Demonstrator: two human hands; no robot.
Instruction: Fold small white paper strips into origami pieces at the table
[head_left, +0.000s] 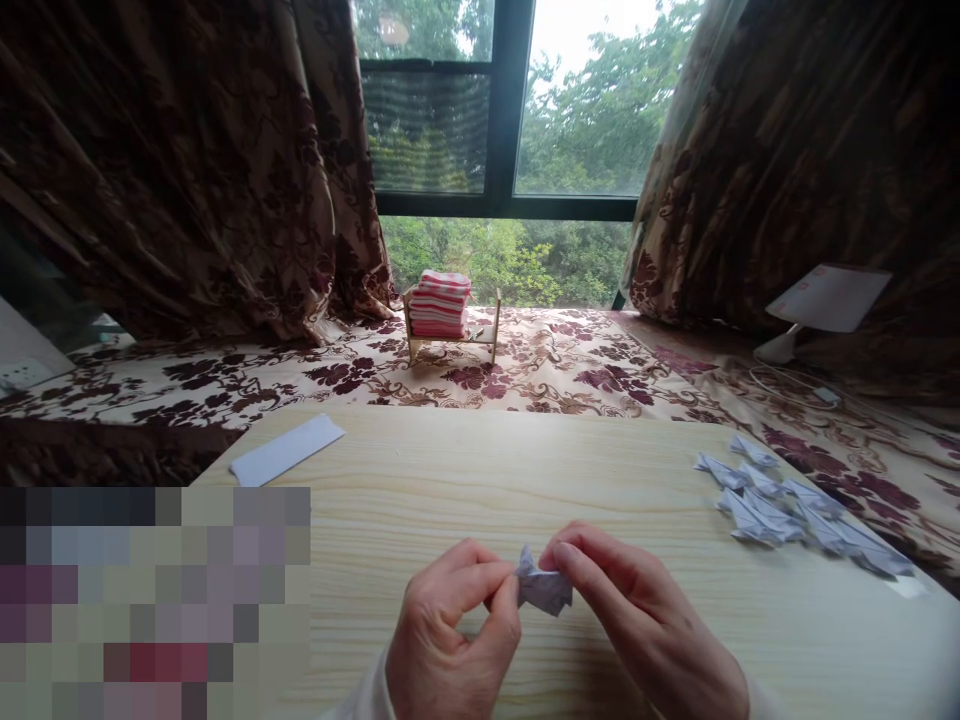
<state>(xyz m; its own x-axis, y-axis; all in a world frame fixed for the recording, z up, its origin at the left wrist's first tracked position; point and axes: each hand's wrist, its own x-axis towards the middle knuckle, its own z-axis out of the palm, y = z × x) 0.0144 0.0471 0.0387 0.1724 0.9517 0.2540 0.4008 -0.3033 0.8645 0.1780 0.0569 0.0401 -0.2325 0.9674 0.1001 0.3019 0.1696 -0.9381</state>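
Observation:
A small folded piece of pale lilac paper (545, 589) is held between both hands just above the light wooden tabletop (480, 470). My left hand (450, 630) pinches its left end with thumb and forefinger. My right hand (645, 625) pinches its right side, fingers curled over it. Both hands sit near the front edge of the table, at the centre.
Several folded lilac paper pieces (795, 510) lie in a heap at the table's right. A flat paper strip (287, 449) lies at the far left corner. Behind the table, on the floral cloth, stands a tiny wooden bed with striped cushions (444, 312). A white lamp (817, 305) is at right.

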